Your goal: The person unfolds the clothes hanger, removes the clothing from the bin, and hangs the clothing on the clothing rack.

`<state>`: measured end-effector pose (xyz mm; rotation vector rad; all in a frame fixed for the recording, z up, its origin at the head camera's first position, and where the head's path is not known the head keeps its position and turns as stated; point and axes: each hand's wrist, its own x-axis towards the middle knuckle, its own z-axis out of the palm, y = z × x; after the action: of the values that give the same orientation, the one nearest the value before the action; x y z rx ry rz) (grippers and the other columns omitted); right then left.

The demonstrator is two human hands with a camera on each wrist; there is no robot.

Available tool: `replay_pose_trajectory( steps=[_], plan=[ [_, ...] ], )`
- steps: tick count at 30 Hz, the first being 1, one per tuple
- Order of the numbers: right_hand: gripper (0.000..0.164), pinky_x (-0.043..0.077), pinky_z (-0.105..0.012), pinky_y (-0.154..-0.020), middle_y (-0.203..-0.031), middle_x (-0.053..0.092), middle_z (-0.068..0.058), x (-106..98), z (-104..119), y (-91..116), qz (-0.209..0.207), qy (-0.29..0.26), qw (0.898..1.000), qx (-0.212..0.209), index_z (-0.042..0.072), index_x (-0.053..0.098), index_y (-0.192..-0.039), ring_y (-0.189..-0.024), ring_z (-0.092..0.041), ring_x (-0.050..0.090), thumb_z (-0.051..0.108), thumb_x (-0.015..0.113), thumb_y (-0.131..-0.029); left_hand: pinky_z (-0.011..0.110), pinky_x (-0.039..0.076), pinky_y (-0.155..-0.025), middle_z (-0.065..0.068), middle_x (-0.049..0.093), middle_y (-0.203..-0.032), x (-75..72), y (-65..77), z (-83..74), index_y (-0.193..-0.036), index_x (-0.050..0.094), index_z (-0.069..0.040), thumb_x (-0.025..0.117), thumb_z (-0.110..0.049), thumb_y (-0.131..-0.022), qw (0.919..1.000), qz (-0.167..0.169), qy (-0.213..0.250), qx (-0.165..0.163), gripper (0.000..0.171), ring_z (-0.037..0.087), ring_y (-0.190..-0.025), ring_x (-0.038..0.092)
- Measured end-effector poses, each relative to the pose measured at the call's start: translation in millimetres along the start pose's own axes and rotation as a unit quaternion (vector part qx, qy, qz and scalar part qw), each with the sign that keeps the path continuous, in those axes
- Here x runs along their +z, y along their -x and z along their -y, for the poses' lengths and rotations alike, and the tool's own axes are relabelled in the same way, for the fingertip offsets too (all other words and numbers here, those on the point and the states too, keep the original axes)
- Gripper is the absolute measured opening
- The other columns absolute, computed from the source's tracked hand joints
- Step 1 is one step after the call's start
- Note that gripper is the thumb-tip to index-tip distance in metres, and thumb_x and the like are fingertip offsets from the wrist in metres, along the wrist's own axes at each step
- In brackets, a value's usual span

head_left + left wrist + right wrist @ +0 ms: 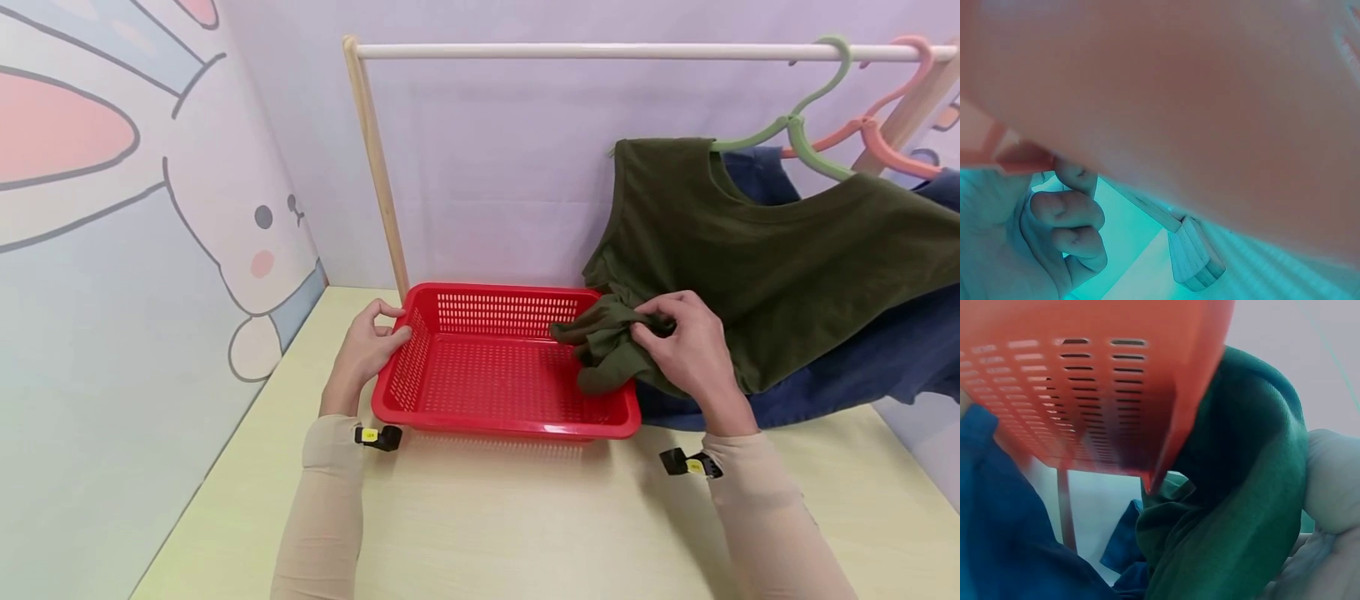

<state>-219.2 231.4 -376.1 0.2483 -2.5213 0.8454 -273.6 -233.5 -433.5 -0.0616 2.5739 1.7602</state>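
Note:
A red perforated plastic basket (517,426) sits in the middle of the head view. At its left end my left hand (365,343) grips the rim, thumb on the inner side. My right hand (693,342) pinches bunched dark green cloth (617,354) between thumb and fingers over the basket's right end. Part of that cloth droops inside the basket and covers its right rim. The bunch overlaps the lower left of a dark green sleeveless top (720,242) on a green hanger (813,154). In the right wrist view, green fabric (1241,506) folds beside the basket's slotted wall (1085,394).
A white rail (570,52) on wooden posts (378,167) spans the back. Behind the green top, a blue garment (795,406) hangs from a pink hanger (888,146). A wall with a cartoon rabbit (225,208) borders the pale tabletop (487,525) on the left.

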Motion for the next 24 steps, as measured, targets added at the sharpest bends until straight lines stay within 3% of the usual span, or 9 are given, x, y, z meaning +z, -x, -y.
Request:
replay_pose_trajectory(
  steps=[11, 18, 24],
  plan=[
    [0.013, 0.043, -0.047, -0.086, -0.115, 0.066, -0.022, -12.6, -8.5, -2.6, -0.044, 0.016, 0.999, 0.002, 0.004, 0.082, -0.108, -0.101, -0.035, 0.059, 0.013, 0.082, -0.099, 0.041, 0.069, -0.081, 0.025, 0.078, -0.122, -0.8, 0.8, -1.9, -0.140, 0.056, -0.012, 0.073, -0.019, -0.108, 1.0000, 0.004, 0.003, 0.001, 0.036, 0.032, -0.094, 0.083],
    [0.021, 0.043, -0.059, -0.095, -0.120, 0.065, -0.026, -24.3, -14.8, -3.0, -0.060, 0.025, 0.997, 0.028, -0.001, 0.080, -0.115, -0.107, -0.042, 0.059, 0.015, 0.079, -0.101, 0.041, 0.069, -0.081, 0.025, 0.078, -0.124, -0.9, 0.7, -2.0, -0.140, 0.056, -0.012, 0.073, -0.019, -0.108, 0.9999, 0.006, 0.008, -0.001, 0.036, 0.032, -0.095, 0.084],
    [0.022, 0.041, -0.057, -0.098, -0.119, 0.066, -0.025, -36.4, -19.0, -3.5, -0.090, 0.031, 0.994, 0.053, -0.001, 0.081, -0.116, -0.109, -0.039, 0.059, 0.016, 0.077, -0.102, 0.041, 0.069, -0.082, 0.024, 0.077, -0.126, -1.5, 0.0, -1.3, -0.140, 0.056, -0.012, 0.073, -0.019, -0.109, 1.0000, 0.006, 0.006, 0.000, 0.036, 0.032, -0.097, 0.083]
  ],
)
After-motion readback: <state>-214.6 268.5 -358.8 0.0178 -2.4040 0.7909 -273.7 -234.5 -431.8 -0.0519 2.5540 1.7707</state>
